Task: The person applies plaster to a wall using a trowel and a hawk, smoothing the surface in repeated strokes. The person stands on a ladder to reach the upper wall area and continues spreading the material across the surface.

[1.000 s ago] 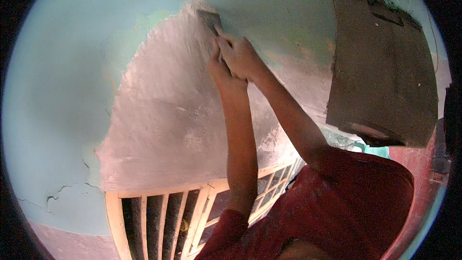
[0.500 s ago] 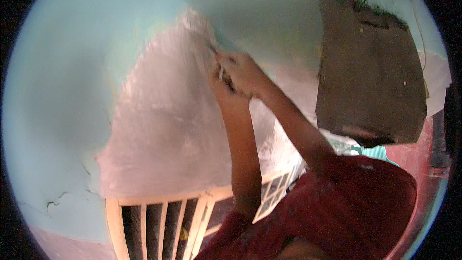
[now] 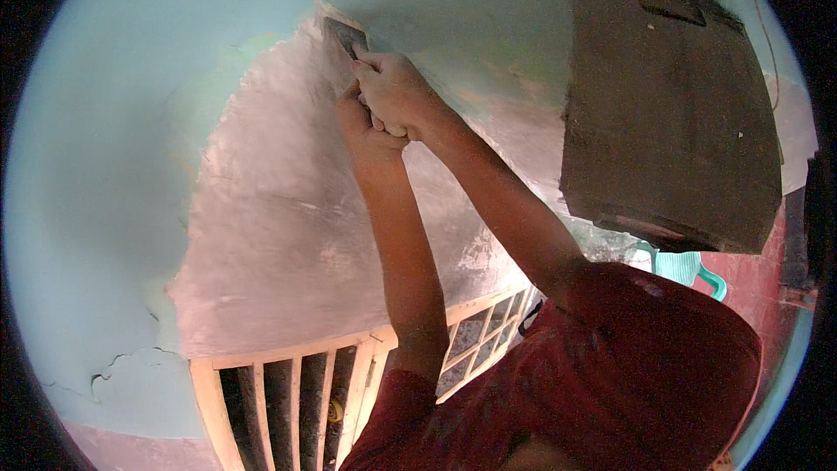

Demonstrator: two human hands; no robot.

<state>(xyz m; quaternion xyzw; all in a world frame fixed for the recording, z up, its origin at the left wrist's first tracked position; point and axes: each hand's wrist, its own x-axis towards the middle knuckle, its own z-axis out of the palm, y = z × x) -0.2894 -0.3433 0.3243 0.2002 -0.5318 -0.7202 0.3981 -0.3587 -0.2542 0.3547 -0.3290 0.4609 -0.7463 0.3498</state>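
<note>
A flat scraper (image 3: 344, 31) has its dark blade against the wall at the top of a pale, scraped pinkish patch (image 3: 261, 192), which is bordered by light blue paint (image 3: 105, 166). My right hand (image 3: 397, 94) is closed on the scraper, with fingers toward the blade. My left hand (image 3: 364, 126) is wrapped round the handle just below and left of it, its fingertips partly hidden behind my right hand. Both forearms reach up from the lower right and centre, out of dark red sleeves.
A cream wooden window frame (image 3: 209, 384) with bars runs along the bottom. A large dark brown sheet (image 3: 663, 113) hangs at upper right, with a wire beside it. Below it are a turquoise plastic chair (image 3: 680, 266) and a red surface (image 3: 741, 270). Cracks mark the left wall.
Both hands and the scraper have shifted left and, compared with half a second ago, upward in the view. The surroundings have shifted slightly too. Both hands are still closed on the scraper.
</note>
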